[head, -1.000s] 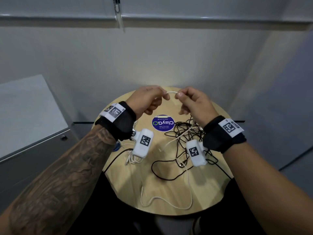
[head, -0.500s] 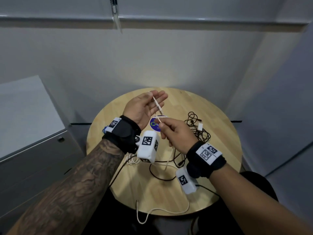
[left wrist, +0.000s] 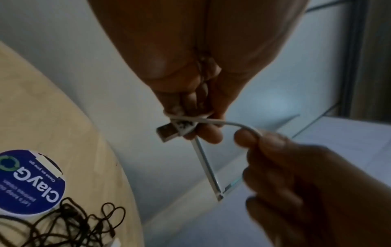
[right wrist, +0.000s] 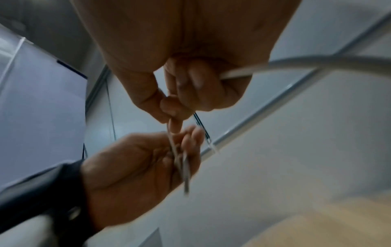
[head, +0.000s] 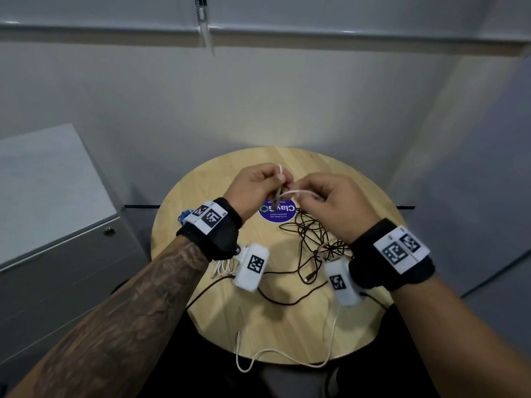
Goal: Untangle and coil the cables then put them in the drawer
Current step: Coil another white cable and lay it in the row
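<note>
Both hands are raised over the round wooden table [head: 339, 173]. My left hand [head: 258, 185] pinches the USB plug end [left wrist: 169, 132] of a white cable [head: 298, 192], with a turn of the cable lying across its fingertips. My right hand [head: 333, 202] grips the same white cable [right wrist: 237, 73] a short way along, curled fingers around it. The rest of the white cable [head: 287, 358] hangs over the table's near edge. A tangled black cable [head: 313, 239] lies on the table under my right hand. A small white coiled cable [head: 222, 267] lies beneath my left wrist.
A grey drawer cabinet [head: 57, 225] with a round lock [head: 109, 231] stands to the left of the table, its drawers closed. A round blue sticker [head: 277, 212] sits in the table's middle. A small blue object [head: 182, 216] lies at the table's left edge.
Half a second ago my left palm was open and up with the cable end on it; now it has turned over and pinches the plug. My right hand rose and moved right along the cable.
</note>
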`<state>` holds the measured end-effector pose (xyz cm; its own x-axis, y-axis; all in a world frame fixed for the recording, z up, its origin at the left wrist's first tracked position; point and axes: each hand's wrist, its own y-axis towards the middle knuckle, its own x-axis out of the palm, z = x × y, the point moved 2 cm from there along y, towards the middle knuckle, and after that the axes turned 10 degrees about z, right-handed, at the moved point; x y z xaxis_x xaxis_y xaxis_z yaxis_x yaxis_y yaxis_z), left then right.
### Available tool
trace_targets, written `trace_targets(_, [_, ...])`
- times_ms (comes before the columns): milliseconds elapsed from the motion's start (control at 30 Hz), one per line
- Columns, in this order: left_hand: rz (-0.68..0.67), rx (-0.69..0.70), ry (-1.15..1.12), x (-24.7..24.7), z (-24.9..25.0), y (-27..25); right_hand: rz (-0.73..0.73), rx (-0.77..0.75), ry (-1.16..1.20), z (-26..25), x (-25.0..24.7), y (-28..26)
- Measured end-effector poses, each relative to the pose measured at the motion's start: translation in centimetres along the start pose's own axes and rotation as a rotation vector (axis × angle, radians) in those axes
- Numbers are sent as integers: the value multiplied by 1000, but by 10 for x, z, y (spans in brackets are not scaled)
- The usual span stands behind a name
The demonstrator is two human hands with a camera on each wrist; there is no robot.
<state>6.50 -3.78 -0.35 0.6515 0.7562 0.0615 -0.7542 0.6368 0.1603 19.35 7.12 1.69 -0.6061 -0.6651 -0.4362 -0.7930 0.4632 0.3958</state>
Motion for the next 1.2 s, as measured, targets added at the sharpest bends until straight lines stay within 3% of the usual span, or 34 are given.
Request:
trace_targets(167, [-199,-144,131,13,2,-16,112,-99,-78,2,-19,27])
trace_targets(367, [-214,-267,-428,5,17,-19,148,27,84,27,8,19])
trace_targets(467, [-29,-261,-611,-2,12,-10,-31,142,94,36,39,-10])
trace_targets(600, [231,-231,-664,-21,-4,-1,-241,190,65,28,56,-39])
trace_targets(733, [303,-84,-321,-26,-15,-4,-237,48,11,9,45,-35])
trace_targets(833, [234,57,37,-22,-19,-12,-154,-11,-11,0,30,-20])
trace_targets(933, [52,38,153,-14,-20,-19,-32,-77,-160,-6,12,-3])
trace_targets(1100, [-120,-219,-25,1,-4,-30,107,-114,-209,7,-6,18])
trace_targets(1200, [-191,-293,-210,5,5,-32,126,-1,-52,24,-1,17])
